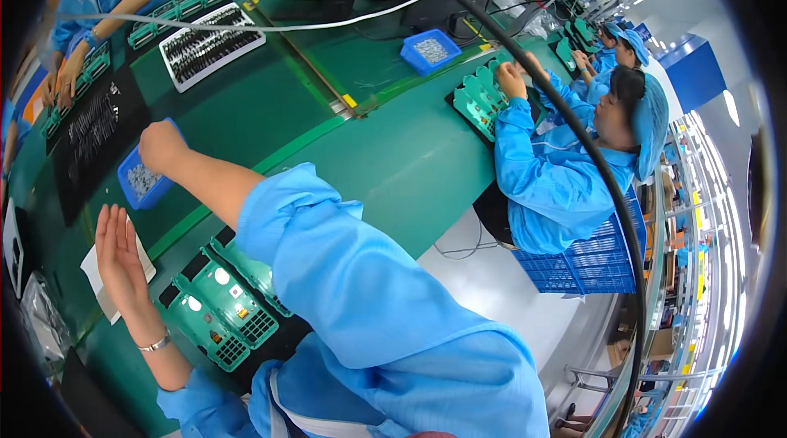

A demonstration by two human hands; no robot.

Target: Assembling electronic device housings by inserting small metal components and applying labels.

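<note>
My right arm reaches across the bench, and my right hand is closed at the far edge of a blue tray of small pale parts. Whatever its curled fingers hold, if anything, is hidden. Fingers stretched out and palm showing, my left hand is open with nothing in it, beside a white paper. Between my forearms lie several green plastic housings with grid-like vents and small labels, on a dark surface. My right sleeve covers part of them.
A black mat with dark parts lies beyond the tray. Farther off are a white tray of dark parts and another blue tray. Co-workers in blue handle green housings at left and right. A black cable crosses the view.
</note>
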